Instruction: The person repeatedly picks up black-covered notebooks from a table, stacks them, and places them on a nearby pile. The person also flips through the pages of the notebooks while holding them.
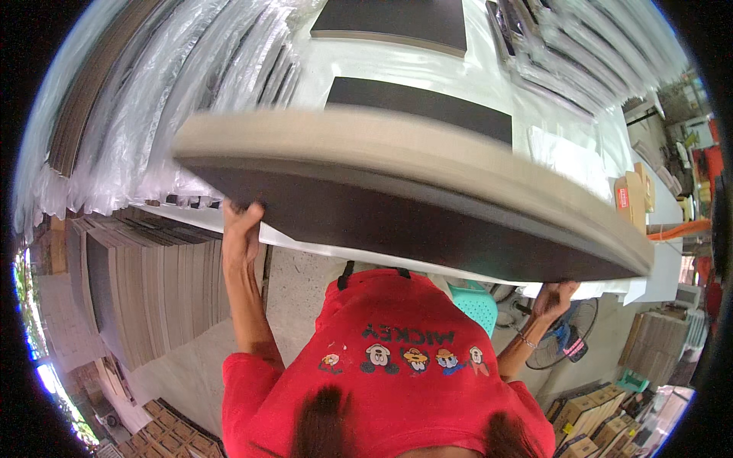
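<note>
Both of my hands hold up a wide, flat panel (pixel 397 210), dark on its face with a thick beige edge, smeared by motion. It is tilted and slants down to the right above the front of a white-covered table (pixel 485 88). My left hand (pixel 243 227) grips its lower left edge, with the thumb against the dark face. My right hand (pixel 554 299) is closed on the lower right corner, its fingers partly hidden. Behind the panel a second dark board (pixel 427 103) lies flat, partly covered from view. Farther back lies another dark board (pixel 393 23).
Plastic-wrapped panels (pixel 183 84) line the table's left, and more wrapped panels (pixel 603 53) its right. Upright boards (pixel 164 286) stand below at left. A teal stool (pixel 473 307) and a round fan (pixel 573 336) sit beneath the right side. Cardboard boxes (pixel 592 412) are at lower right.
</note>
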`<state>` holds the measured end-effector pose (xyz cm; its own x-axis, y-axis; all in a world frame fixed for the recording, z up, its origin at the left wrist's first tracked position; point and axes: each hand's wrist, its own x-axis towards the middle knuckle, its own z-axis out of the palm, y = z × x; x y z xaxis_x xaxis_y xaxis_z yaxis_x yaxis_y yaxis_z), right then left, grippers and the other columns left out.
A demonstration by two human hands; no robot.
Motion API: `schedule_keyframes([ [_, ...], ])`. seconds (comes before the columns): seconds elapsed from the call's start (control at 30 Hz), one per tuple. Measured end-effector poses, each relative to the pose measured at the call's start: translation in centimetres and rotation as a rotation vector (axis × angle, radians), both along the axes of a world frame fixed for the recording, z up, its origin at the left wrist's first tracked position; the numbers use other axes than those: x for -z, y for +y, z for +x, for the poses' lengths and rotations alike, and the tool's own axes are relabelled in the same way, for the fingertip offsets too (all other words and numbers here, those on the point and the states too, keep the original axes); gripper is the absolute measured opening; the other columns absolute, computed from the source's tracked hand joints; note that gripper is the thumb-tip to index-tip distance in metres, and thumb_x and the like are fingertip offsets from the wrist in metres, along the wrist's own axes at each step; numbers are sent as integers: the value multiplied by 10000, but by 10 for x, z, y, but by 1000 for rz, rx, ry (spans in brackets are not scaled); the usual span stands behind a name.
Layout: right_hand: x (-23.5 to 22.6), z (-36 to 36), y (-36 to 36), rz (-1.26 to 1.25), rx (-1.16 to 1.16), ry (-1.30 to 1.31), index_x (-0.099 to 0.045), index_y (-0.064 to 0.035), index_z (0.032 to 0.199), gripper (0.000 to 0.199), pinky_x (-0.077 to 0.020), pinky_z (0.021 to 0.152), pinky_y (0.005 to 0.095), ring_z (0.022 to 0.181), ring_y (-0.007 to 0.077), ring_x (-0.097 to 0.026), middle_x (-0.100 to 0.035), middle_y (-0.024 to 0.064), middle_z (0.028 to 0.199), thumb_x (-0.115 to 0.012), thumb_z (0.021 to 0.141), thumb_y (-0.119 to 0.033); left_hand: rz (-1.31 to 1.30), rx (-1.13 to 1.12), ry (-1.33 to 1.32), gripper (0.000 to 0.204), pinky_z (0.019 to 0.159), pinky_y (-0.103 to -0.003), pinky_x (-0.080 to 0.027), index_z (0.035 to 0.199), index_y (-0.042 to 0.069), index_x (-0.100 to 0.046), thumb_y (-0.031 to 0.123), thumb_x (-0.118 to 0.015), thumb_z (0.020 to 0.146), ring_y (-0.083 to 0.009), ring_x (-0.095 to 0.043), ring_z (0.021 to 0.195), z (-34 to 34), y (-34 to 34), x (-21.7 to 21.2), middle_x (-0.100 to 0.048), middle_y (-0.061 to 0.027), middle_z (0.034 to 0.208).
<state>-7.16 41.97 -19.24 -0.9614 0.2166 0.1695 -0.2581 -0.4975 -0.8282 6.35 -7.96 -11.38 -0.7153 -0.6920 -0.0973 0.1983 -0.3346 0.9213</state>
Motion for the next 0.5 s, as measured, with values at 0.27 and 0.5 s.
schedule_keyframes([
  [0.27, 36, -12, 35, 22, -732, 410, -473, -13, 1202, 426, -168, 1131, 493, 1202, 343, -433, -498, 210, 1208, -379, 953, -346, -136, 459, 611, 313, 946, -444, -360, 1057, 68, -561, 329, -433, 944, -290, -548, 978, 35, -26, 61, -564, -133, 1010],
  [0.5, 30, -41, 56, -14, -1007, 149, -410, -40, 1303, 427, -228, 1079, 535, 1238, 363, -396, -450, 228, 1262, -469, 940, -259, -54, 628, 773, 410, 996, -446, -351, 1189, 78, -517, 379, -539, 911, -310, -521, 1063, 38, -37, 74, -545, -141, 1091],
])
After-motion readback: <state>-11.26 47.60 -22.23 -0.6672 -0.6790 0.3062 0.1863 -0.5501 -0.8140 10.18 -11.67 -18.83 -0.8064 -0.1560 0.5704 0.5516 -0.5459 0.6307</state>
